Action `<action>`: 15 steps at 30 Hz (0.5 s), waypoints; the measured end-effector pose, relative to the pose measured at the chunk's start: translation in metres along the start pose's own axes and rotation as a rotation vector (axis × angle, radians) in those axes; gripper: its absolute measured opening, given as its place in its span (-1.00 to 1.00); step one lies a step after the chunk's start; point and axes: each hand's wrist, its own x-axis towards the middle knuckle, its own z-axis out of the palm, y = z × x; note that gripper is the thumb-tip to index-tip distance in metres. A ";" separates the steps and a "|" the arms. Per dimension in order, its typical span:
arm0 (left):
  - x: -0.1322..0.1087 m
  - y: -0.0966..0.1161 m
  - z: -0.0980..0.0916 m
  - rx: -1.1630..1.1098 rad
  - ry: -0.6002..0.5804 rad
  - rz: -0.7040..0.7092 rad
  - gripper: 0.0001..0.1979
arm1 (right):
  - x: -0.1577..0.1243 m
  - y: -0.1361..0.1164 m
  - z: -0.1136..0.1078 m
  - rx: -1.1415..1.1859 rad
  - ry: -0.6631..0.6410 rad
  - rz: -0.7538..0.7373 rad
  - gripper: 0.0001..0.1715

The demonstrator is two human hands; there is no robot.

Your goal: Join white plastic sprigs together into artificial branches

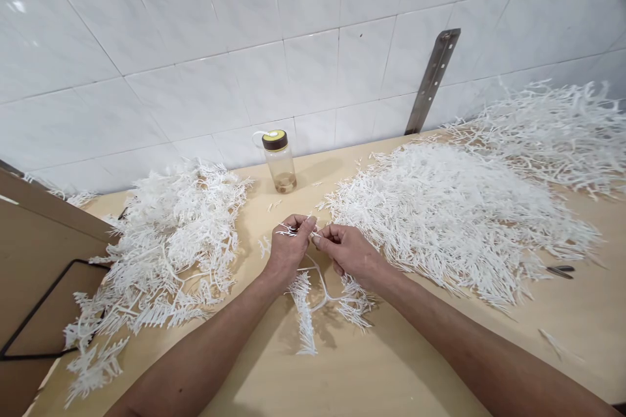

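Note:
My left hand (289,244) pinches thin white plastic sprigs at the middle of the table. My right hand (349,253) closes its fingertips on the same white piece, close beside the left. Below both hands hangs a white artificial branch (320,296) with a forked stem and feathery tufts, and its upper part is hidden by my fingers. To the left lies a heap of bushy white artificial branches (171,241). On the right spreads a large pile of loose white sprigs (450,215).
A clear bottle (281,166) with a dark and yellow lid stands by the tiled wall. A metal bracket (433,81) leans there too. Small dark metal tool (561,271) lies at right. More white strands (552,133) fill the back right; a cardboard box (44,260) is at left.

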 end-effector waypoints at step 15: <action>0.005 -0.003 -0.005 0.185 -0.031 0.113 -0.70 | -0.010 -0.010 0.005 -0.425 0.131 -0.499 -0.75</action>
